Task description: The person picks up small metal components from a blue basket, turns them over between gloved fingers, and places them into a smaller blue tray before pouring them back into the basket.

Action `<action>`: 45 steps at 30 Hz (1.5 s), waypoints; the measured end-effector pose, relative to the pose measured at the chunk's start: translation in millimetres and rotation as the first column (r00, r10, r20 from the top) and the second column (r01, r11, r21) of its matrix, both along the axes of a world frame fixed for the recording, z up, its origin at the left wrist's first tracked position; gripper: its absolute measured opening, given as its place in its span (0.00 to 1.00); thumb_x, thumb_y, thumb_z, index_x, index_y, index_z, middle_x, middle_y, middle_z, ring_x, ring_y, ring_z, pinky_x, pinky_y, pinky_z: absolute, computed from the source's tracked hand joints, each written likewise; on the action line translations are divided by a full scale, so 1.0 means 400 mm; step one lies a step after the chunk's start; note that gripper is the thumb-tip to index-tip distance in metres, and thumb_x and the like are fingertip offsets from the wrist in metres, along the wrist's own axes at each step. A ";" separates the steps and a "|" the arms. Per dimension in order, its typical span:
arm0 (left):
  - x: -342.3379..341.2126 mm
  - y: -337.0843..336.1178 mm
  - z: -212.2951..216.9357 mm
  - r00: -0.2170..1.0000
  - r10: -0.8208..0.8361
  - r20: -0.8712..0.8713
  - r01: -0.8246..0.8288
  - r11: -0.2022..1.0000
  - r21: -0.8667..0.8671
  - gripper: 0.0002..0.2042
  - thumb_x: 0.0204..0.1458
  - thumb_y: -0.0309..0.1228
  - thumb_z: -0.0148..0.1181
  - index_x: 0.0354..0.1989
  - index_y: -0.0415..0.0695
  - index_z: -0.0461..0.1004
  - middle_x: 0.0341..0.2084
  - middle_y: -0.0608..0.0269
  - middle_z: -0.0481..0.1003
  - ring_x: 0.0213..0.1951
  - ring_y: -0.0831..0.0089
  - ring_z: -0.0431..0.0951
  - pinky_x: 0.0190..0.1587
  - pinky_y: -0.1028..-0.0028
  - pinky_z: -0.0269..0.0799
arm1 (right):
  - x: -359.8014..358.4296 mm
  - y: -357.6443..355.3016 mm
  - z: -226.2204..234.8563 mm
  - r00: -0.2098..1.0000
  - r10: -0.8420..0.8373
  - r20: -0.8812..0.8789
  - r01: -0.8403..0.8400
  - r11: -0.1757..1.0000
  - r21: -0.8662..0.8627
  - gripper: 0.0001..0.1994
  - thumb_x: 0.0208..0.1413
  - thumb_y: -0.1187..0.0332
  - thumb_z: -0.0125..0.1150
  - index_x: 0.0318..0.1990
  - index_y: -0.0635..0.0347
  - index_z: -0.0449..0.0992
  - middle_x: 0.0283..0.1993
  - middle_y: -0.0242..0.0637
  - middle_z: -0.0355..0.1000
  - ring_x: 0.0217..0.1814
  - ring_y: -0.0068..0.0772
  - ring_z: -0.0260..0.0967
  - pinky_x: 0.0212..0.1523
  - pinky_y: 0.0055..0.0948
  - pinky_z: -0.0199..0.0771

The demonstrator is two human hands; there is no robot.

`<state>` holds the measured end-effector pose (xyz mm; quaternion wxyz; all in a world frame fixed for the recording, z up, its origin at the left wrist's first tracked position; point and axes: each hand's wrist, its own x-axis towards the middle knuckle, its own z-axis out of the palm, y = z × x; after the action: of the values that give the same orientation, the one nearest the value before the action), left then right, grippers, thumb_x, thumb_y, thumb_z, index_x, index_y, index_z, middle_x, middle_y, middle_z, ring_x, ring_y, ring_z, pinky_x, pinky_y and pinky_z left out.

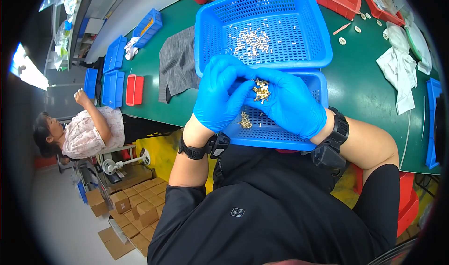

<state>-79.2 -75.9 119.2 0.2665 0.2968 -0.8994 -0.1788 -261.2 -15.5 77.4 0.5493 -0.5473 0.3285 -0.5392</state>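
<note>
Both my hands wear blue gloves and meet over the near blue basket (315, 81). Cupped in the palm of my right hand (294, 106) is a small heap of gold-coloured metal parts (262, 91). Beside that heap my left hand (220, 94) has its fingers and thumb curled together; whatever lies between its fingertips is hidden. A smaller pile of gold parts (245, 120) rests on the near basket's floor, under my hands. Beyond it stands a larger blue basket (322, 35), with many small pale metal parts (252, 41) scattered over its perforated floor.
The green table (351, 77) carries a grey cloth (180, 63) and a small red tray (135, 90) at left. White cloths (397, 68) and red trays (336, 0) lie at right. Another person (93, 129) sits at left, near blue bins (113, 88). Cardboard boxes (140, 204) cover the floor below.
</note>
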 end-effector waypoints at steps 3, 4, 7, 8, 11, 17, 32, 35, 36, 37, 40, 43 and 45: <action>0.003 0.003 -0.008 0.992 0.118 -0.045 -0.119 0.993 -0.025 0.10 0.48 0.25 0.70 0.39 0.43 0.80 0.38 0.59 0.76 0.46 0.55 0.74 0.50 0.59 0.69 | 0.006 -0.008 -0.004 0.572 -0.037 0.819 -0.462 0.811 0.360 0.14 0.70 0.69 0.55 0.57 0.67 0.74 0.55 0.41 0.75 0.55 0.31 0.75 0.57 0.31 0.81; 0.003 0.003 -0.009 0.992 0.118 -0.045 -0.119 0.993 -0.025 0.10 0.48 0.25 0.70 0.39 0.43 0.80 0.38 0.59 0.76 0.46 0.55 0.74 0.50 0.59 0.69 | 0.006 -0.008 -0.005 0.573 -0.037 0.819 -0.462 0.810 0.360 0.14 0.70 0.69 0.55 0.57 0.67 0.74 0.55 0.41 0.75 0.55 0.31 0.75 0.57 0.31 0.81; 0.003 0.003 -0.002 0.993 0.103 -0.063 -0.106 0.993 -0.045 0.10 0.47 0.25 0.71 0.39 0.43 0.80 0.37 0.60 0.76 0.45 0.55 0.74 0.49 0.60 0.70 | 0.006 -0.010 -0.004 0.542 0.003 0.840 -0.501 0.804 0.320 0.13 0.70 0.69 0.55 0.57 0.66 0.75 0.55 0.41 0.75 0.55 0.31 0.75 0.57 0.31 0.81; 0.003 0.001 0.001 0.993 0.104 -0.063 -0.107 0.993 -0.046 0.10 0.47 0.25 0.71 0.39 0.43 0.80 0.37 0.60 0.76 0.45 0.55 0.74 0.49 0.60 0.70 | 0.006 -0.011 -0.007 0.542 0.004 0.841 -0.502 0.804 0.320 0.13 0.70 0.69 0.55 0.57 0.66 0.75 0.55 0.41 0.75 0.55 0.31 0.75 0.57 0.31 0.81; 0.007 -0.007 0.013 0.999 0.022 -0.035 -0.028 0.986 -0.165 0.10 0.46 0.25 0.72 0.37 0.44 0.81 0.36 0.60 0.77 0.44 0.56 0.74 0.48 0.61 0.71 | 0.010 -0.015 -0.019 0.588 0.007 0.809 -0.464 0.822 0.330 0.13 0.70 0.68 0.56 0.57 0.65 0.75 0.55 0.41 0.75 0.55 0.32 0.76 0.57 0.31 0.82; 0.014 -0.005 0.025 0.997 0.002 -0.073 -0.018 0.974 -0.225 0.12 0.42 0.25 0.75 0.37 0.45 0.82 0.36 0.61 0.77 0.44 0.58 0.75 0.47 0.62 0.71 | 0.006 -0.003 0.008 0.635 0.009 0.773 -0.407 0.854 0.325 0.13 0.70 0.71 0.55 0.57 0.66 0.75 0.56 0.41 0.75 0.55 0.33 0.76 0.56 0.30 0.83; 0.016 0.005 0.053 0.961 -0.045 -0.271 0.004 0.988 -0.152 0.15 0.38 0.21 0.76 0.35 0.45 0.81 0.36 0.62 0.77 0.43 0.61 0.76 0.45 0.64 0.72 | -0.003 -0.007 0.008 0.591 0.013 0.807 -0.477 0.812 0.337 0.16 0.73 0.69 0.47 0.60 0.69 0.72 0.55 0.45 0.76 0.55 0.36 0.77 0.56 0.34 0.82; 0.001 -0.016 0.049 0.961 0.055 -0.271 -0.116 0.970 -0.216 0.13 0.41 0.21 0.74 0.37 0.45 0.82 0.37 0.61 0.77 0.42 0.60 0.76 0.45 0.65 0.72 | 0.004 -0.010 0.012 0.664 -0.016 0.748 -0.432 0.807 0.401 0.19 0.74 0.65 0.42 0.60 0.70 0.71 0.54 0.45 0.76 0.55 0.37 0.77 0.56 0.34 0.82; -0.002 -0.018 0.043 0.961 0.054 -0.272 -0.115 0.970 -0.215 0.13 0.41 0.21 0.74 0.37 0.45 0.82 0.37 0.61 0.77 0.42 0.60 0.76 0.45 0.65 0.72 | 0.003 -0.012 0.011 0.665 -0.016 0.747 -0.431 0.808 0.402 0.19 0.74 0.65 0.42 0.60 0.70 0.71 0.54 0.45 0.76 0.55 0.37 0.77 0.56 0.34 0.82; -0.004 -0.019 0.033 0.959 0.142 -0.246 -0.182 0.972 -0.147 0.13 0.42 0.21 0.73 0.38 0.45 0.82 0.38 0.61 0.77 0.43 0.60 0.76 0.46 0.64 0.72 | 0.002 -0.016 0.006 0.643 -0.018 0.766 -0.461 0.790 0.405 0.18 0.74 0.65 0.44 0.60 0.69 0.71 0.55 0.45 0.76 0.55 0.37 0.77 0.56 0.34 0.82; -0.007 -0.018 0.020 0.935 0.308 -0.175 -0.315 0.949 -0.015 0.12 0.45 0.22 0.71 0.39 0.47 0.83 0.38 0.62 0.78 0.44 0.59 0.75 0.47 0.63 0.72 | -0.001 -0.016 -0.007 0.597 -0.027 0.802 -0.516 0.752 0.410 0.16 0.73 0.67 0.48 0.60 0.68 0.71 0.55 0.43 0.75 0.55 0.36 0.77 0.57 0.34 0.82; -0.003 0.000 0.033 0.997 0.000 0.078 0.012 0.990 -0.143 0.13 0.47 0.23 0.71 0.42 0.46 0.84 0.41 0.62 0.79 0.49 0.59 0.76 0.53 0.63 0.72 | 0.000 0.001 -0.020 0.999 -0.007 -0.035 0.007 1.000 -0.008 0.16 0.67 0.74 0.57 0.61 0.66 0.70 0.57 0.41 0.74 0.56 0.34 0.76 0.58 0.33 0.81; -0.002 0.012 0.035 0.995 -0.008 0.104 0.025 0.986 -0.167 0.12 0.47 0.23 0.71 0.42 0.46 0.84 0.41 0.62 0.79 0.50 0.59 0.75 0.54 0.62 0.71 | 0.007 0.000 -0.036 0.983 0.043 0.177 -0.061 0.993 0.102 0.18 0.65 0.77 0.59 0.61 0.65 0.70 0.57 0.41 0.74 0.57 0.34 0.75 0.58 0.32 0.81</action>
<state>-80.0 -71.2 133.2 0.2426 0.2745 -0.9262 -0.0890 -258.4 -15.6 63.0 0.6184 -0.4761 0.2931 -0.5522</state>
